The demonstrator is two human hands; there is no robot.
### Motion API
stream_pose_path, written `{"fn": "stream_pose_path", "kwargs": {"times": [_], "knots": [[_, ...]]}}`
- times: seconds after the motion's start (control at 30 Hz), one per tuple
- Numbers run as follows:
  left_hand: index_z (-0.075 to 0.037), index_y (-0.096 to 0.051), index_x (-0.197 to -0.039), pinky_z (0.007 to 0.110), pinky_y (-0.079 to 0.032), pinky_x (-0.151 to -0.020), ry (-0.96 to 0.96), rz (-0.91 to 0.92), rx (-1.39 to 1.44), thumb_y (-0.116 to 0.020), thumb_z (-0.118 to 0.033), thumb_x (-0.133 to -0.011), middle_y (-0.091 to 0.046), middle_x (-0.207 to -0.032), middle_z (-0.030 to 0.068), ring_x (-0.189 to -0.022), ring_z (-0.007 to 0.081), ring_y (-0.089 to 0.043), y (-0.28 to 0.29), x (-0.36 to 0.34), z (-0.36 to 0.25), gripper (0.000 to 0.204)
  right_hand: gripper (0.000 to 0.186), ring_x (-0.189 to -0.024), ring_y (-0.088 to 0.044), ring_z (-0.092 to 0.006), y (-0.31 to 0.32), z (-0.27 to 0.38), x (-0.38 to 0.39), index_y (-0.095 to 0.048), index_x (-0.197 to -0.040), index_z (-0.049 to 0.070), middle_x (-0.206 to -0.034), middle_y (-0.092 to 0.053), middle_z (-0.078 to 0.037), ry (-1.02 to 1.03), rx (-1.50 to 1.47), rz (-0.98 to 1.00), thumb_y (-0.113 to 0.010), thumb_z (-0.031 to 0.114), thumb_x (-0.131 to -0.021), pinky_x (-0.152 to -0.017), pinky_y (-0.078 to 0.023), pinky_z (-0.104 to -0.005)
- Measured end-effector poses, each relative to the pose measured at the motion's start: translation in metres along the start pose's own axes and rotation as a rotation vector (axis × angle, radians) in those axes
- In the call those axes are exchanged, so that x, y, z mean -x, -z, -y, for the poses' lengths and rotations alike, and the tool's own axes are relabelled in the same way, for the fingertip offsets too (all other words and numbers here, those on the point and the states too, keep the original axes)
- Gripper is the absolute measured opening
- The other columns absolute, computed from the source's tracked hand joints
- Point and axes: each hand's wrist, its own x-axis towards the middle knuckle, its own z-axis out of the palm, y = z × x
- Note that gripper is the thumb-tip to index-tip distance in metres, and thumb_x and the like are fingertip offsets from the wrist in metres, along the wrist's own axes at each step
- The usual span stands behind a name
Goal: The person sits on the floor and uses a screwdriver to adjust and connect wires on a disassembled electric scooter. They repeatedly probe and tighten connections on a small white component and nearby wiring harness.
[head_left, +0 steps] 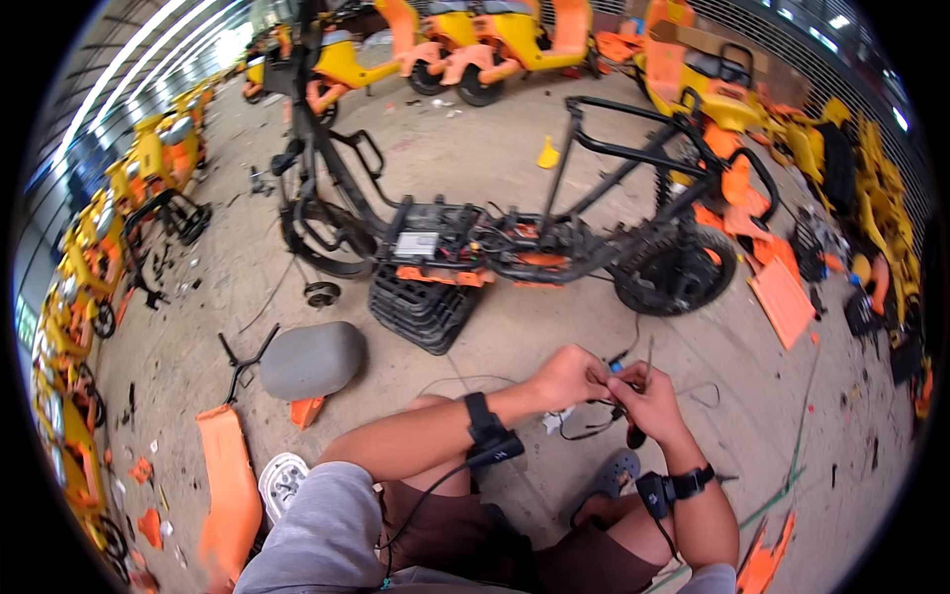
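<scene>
My left hand (572, 378) and my right hand (650, 398) meet in front of my knees, fingers pinched close together. Between them runs a thin black cable (592, 430), its loop hanging below the fingers. A small blue piece (616, 366) shows at the fingertips; its kind is too small to tell. Something dark, partly hidden, sticks out below my right hand. Beyond my hands stands a stripped scooter frame (584, 262), black, with both wheels on and wiring exposed in the middle. It rests over a stack of black crates (421, 312).
A grey scooter seat (315, 360) lies left of my hands, near a long orange panel (231, 485). Another flat orange panel (782, 300) is at the right. Yellow and orange scooters (515, 45) line the back and the left side. Small scraps litter the concrete floor.
</scene>
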Motion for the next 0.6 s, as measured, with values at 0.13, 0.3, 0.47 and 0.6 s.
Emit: {"fn": "stream_pose_path", "kwargs": {"times": [0.13, 0.3, 0.47, 0.6], "knots": [[0.002, -0.073, -0.087, 0.025, -0.048, -0.055, 0.111, 0.0, -0.041, -0.077, -0.014, -0.08, -0.069, -0.069, 0.0078, -0.062, 0.0074, -0.061, 0.001, -0.002, -0.01, 0.019, 0.034, -0.085, -0.068, -0.0208, 0.006, -0.024, -0.01, -0.061, -0.095, -0.005, -0.088, -0.069, -0.014, 0.138, 0.091, -0.04, -0.073, 0.026, -0.086, -0.077, -0.053, -0.0339], [0.005, -0.072, -0.086, 0.023, -0.045, -0.051, 0.136, -0.017, -0.045, -0.078, -0.008, -0.08, -0.067, -0.068, 0.005, -0.058, 0.0069, -0.058, 0.004, 0.004, -0.01, 0.016, 0.026, -0.069, -0.064, -0.0185, 0.004, -0.021, -0.011, -0.062, -0.09, -0.001, -0.073, -0.065, -0.012, 0.274, 0.214, -0.023, -0.07, 0.023, -0.083, -0.063, -0.049, -0.0316], [0.005, -0.072, -0.09, 0.022, -0.045, -0.051, 0.2, 0.014, 0.072, -0.074, -0.006, -0.083, -0.069, -0.072, 0.0067, -0.057, 0.0068, -0.057, -0.004, -0.002, -0.017, 0.014, 0.024, -0.064, -0.064, -0.0177, 0.009, -0.018, -0.004, -0.06, -0.087, -0.002, -0.071, -0.065, -0.013, 0.178, 0.075, -0.04, -0.068, 0.02, -0.084, -0.058, -0.048, -0.0328], [0.005, -0.072, -0.093, 0.021, -0.044, -0.05, 0.201, -0.015, 0.134, -0.073, -0.006, -0.084, -0.07, -0.074, 0.0062, -0.057, 0.0059, -0.056, -0.004, -0.002, -0.005, 0.014, 0.022, -0.065, -0.067, -0.0257, 0.003, -0.025, -0.011, -0.06, -0.085, -0.002, -0.073, -0.066, -0.017, 0.226, 0.081, -0.096, -0.067, 0.019, -0.081, -0.06, -0.05, -0.036]]}}
